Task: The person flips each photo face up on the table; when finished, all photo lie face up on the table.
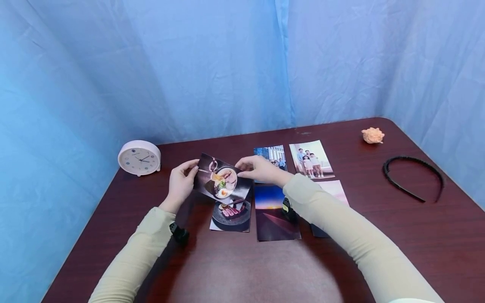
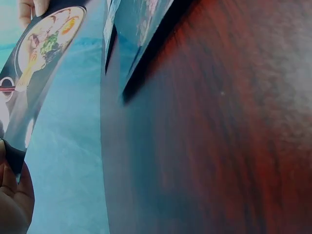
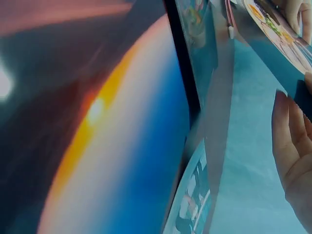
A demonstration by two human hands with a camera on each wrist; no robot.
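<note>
A photo print of a noodle bowl (image 1: 223, 181) is held up between both hands, tilted above the table. My left hand (image 1: 181, 185) pinches its left edge between thumb and fingers. At its upper right edge, my right hand (image 1: 261, 169) pinches it the same way. Below it lies a photo of sliced meat on a dark plate (image 1: 231, 216), partly covered in the head view. Right of that, a sunset photo (image 1: 274, 219) lies under my right forearm. The noodle photo (image 2: 48, 48) also shows in the left wrist view, gripped at both ends.
Behind lie a group photo (image 1: 278, 158), partly hidden by my right hand, and a family photo (image 1: 312, 160). A pinkish photo (image 1: 335, 191) sits partly under my right sleeve. A white clock (image 1: 139, 158) stands left; a peach-coloured ornament (image 1: 373, 135) and black headband (image 1: 401, 193) lie right.
</note>
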